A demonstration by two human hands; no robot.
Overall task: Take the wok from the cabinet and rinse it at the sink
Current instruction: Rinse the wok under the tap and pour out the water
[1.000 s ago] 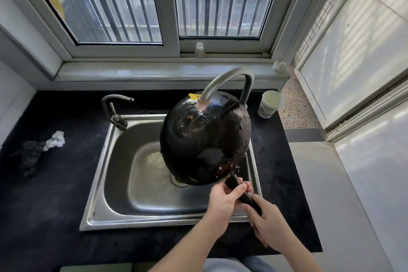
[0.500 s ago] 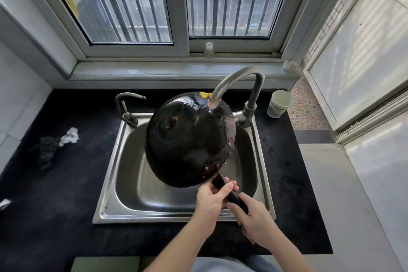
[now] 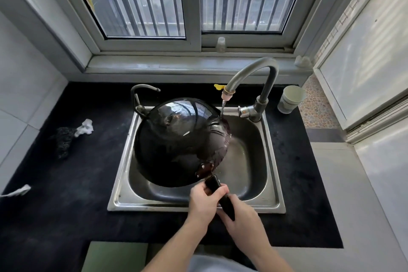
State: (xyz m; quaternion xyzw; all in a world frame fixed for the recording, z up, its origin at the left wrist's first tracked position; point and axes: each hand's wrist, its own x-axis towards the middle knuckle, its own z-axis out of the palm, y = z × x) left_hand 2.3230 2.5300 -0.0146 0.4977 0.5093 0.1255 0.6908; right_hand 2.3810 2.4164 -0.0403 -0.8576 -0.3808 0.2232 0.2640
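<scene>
Now both hands grip wok (image 3: 176, 139) handle.

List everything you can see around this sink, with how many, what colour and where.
wok: one, black, held bottom-up and tilted over the basin, water hitting its right edge
sink: one, steel, set in the counter
tall faucet: one, grey, back right of sink, running
small tap: one, dark metal, back left of sink
counter: one, black, around the sink
cup: one, pale, counter right of faucet
scrubber: one, dark, left counter, with a white scrap beside it
window: one, grey-framed, barred, behind the sink
left hand: gripping the wok handle
right hand: gripping the handle lower down
</scene>
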